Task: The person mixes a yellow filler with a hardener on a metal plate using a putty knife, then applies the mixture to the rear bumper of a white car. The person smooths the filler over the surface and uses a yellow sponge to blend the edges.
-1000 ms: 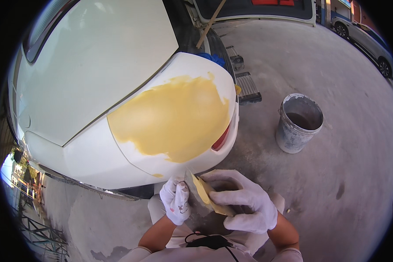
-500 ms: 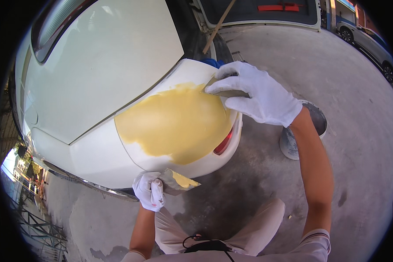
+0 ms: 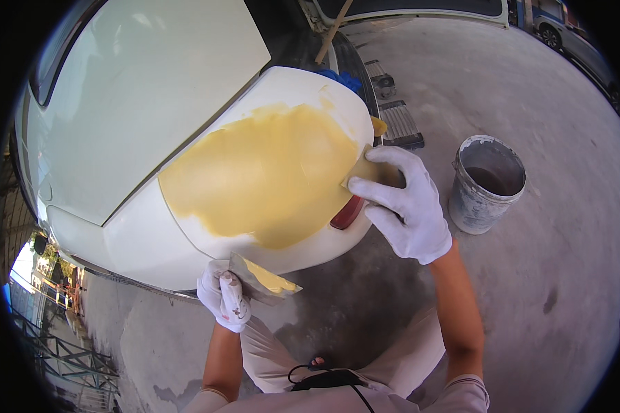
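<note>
Since half a second ago, the right hand (image 3: 399, 203) has slid down the car panel (image 3: 310, 89)'s right edge, fingers pressing a stiff, thin spreader (image 3: 360, 172) against soft, sticky yellow filler (image 3: 262, 172). Below the panel, the left hand (image 3: 224, 296) grips a filler-loaded metal plate (image 3: 258, 279), best held by its clean edge.

grey bucket (image 3: 487, 183), concrete floor (image 3: 565, 289), blue cloth (image 3: 342, 79)

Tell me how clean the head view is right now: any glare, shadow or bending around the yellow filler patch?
Head view: sharp and daylit; the yellow filler patch is evenly lit, no strong glare. A dark shadow lies on the concrete under the car panel, between the left hand and right hand. Fisheye bends the edges; the bucket leans, corners are black.
</note>
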A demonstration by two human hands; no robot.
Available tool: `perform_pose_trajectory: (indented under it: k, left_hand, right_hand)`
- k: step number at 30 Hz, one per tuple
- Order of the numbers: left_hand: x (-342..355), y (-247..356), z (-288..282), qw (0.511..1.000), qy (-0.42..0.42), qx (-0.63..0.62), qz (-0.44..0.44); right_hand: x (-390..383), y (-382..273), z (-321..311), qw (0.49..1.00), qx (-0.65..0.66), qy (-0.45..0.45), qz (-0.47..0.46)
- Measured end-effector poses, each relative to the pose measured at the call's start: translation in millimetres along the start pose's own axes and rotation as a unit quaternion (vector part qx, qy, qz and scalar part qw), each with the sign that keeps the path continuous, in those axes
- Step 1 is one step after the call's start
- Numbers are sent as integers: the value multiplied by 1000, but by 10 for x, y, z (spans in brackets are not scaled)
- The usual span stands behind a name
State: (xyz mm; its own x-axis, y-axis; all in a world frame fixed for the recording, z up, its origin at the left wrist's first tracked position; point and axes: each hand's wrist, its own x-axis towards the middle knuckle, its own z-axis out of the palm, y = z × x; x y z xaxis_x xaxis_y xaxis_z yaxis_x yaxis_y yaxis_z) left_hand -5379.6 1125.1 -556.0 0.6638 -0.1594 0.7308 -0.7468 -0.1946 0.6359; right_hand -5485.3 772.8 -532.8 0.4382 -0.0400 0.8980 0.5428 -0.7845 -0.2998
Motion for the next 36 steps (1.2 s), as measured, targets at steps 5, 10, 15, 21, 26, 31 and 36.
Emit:
perform_pose_trajectory:
  k: [5, 10, 15, 21, 26, 31, 36]
  left_hand:
    - [-282, 254, 385, 990, -118, -72, -12]
    - [-496, 403, 517, 974, -72, -190, -97]
    - [-515, 455, 386, 981, -171, -45, -73]
    - [-522, 367, 439, 987, 6, -127, -100]
    - [-646, 315, 531, 997, -10, -75, 1]
    - [-535, 281, 504, 948, -171, -88, 254]
    - [-323, 348, 263, 918, -364, 33, 154]
  right_hand:
    - [-321, -795, 71, 858, 469, 119, 172]
    - [-671, -1217, 168, 876, 425, -79, 214]
    - [-715, -1291, 83, 715, 643, 5, 273]
    - [-872, -1437, 104, 589, 600, 88, 534]
    - [-1145, -1553, 372, 337, 742, 155, 558]
    - [-1294, -1452, 462, 284, 749, 148, 580]
    - [-1103, -1426, 165, 544, 631, 53, 551]
